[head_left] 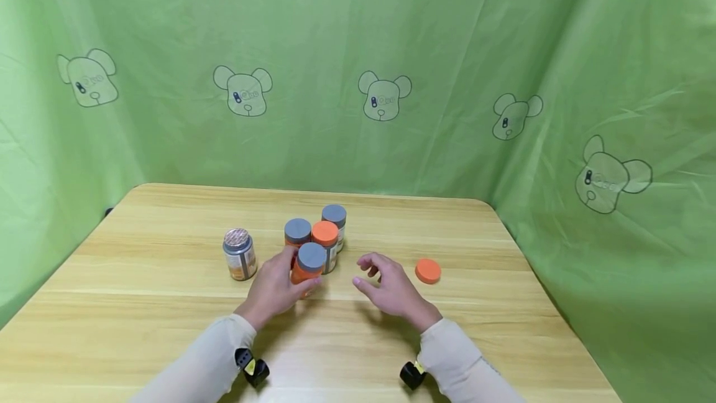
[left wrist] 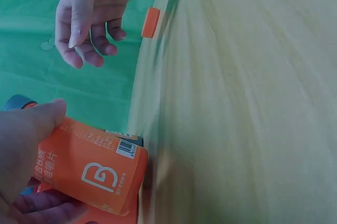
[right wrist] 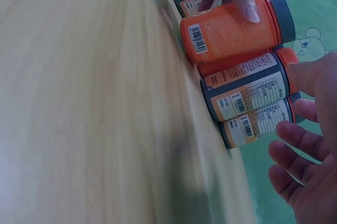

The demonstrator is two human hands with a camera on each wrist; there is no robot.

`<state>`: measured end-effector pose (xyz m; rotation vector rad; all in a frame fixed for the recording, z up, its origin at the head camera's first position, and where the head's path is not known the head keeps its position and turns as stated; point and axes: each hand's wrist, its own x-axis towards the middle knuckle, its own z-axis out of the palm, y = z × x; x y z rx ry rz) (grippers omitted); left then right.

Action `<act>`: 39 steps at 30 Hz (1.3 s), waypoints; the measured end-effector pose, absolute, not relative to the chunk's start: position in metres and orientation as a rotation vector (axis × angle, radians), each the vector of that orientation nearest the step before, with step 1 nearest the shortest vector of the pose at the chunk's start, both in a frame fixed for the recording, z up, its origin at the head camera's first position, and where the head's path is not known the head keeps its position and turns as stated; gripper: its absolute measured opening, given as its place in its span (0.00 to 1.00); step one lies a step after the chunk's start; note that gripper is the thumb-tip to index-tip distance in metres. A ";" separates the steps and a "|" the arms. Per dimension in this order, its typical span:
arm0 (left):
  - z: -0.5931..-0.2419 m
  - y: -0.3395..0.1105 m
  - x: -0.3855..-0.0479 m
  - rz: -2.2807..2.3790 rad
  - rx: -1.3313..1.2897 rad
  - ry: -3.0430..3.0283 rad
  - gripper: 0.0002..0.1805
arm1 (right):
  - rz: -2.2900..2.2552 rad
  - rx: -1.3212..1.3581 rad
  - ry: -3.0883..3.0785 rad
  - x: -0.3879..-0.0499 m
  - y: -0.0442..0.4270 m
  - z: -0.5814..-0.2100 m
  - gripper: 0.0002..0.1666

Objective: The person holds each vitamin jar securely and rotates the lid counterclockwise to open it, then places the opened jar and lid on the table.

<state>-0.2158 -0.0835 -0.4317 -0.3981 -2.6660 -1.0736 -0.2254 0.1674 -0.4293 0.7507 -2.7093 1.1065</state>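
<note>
My left hand (head_left: pixel 274 288) grips an orange bottle with a grey lid (head_left: pixel 309 266), thumb on its near side. White lettering and a barcode show on that orange bottle (left wrist: pixel 100 166) in the left wrist view. Whether its base touches the table cannot be told. Right behind it stand a bottle with an orange lid (head_left: pixel 325 232), an orange bottle with a grey lid (head_left: pixel 298 230) and a grey-lidded bottle (head_left: pixel 334 215). To their right, my right hand (head_left: pixel 391 288) hovers with fingers loosely bent, holding nothing.
A lidless bottle with a foil-like seal (head_left: pixel 238 254) stands alone on the left. On the right, a loose orange lid (head_left: pixel 427 270) lies on the wooden table (head_left: pixel 475 328). Green curtains (head_left: pixel 313 148) hang behind and beside the table.
</note>
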 end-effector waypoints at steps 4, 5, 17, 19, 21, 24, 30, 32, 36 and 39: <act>-0.426 -0.081 -0.211 -0.992 -0.492 -2.661 0.33 | 1.137 0.789 -2.665 -0.225 0.164 -0.425 0.19; -0.424 -0.080 -0.210 -0.969 -0.524 -2.658 0.33 | 1.151 0.803 -2.649 -0.225 0.163 -0.424 0.19; -0.410 -0.069 -0.195 -0.767 -0.779 -2.636 0.34 | 1.174 1.015 -2.678 -0.213 0.152 -0.411 0.26; -0.409 -0.068 -0.194 -0.730 -0.811 -2.640 0.34 | 1.144 1.044 -2.698 -0.211 0.151 -0.409 0.28; -0.408 -0.067 -0.192 -0.698 -0.839 -2.650 0.33 | 1.118 1.069 -2.726 -0.209 0.149 -0.408 0.29; -0.406 -0.065 -0.190 -0.678 -0.864 -2.668 0.34 | 1.073 1.091 -2.763 -0.207 0.147 -0.408 0.30; -0.403 -0.064 -0.189 -0.678 -0.890 -2.684 0.34 | 1.050 1.063 -2.780 -0.204 0.145 -0.406 0.29; -0.403 -0.065 -0.189 -0.679 -0.899 -2.683 0.34 | 1.071 1.046 -2.781 -0.204 0.143 -0.406 0.29; -0.404 -0.065 -0.189 -0.679 -0.914 -2.663 0.34 | 1.085 0.993 -2.782 -0.202 0.141 -0.406 0.27; -0.405 -0.065 -0.190 -0.677 -0.931 -2.644 0.33 | 1.071 0.957 -2.769 -0.201 0.141 -0.407 0.26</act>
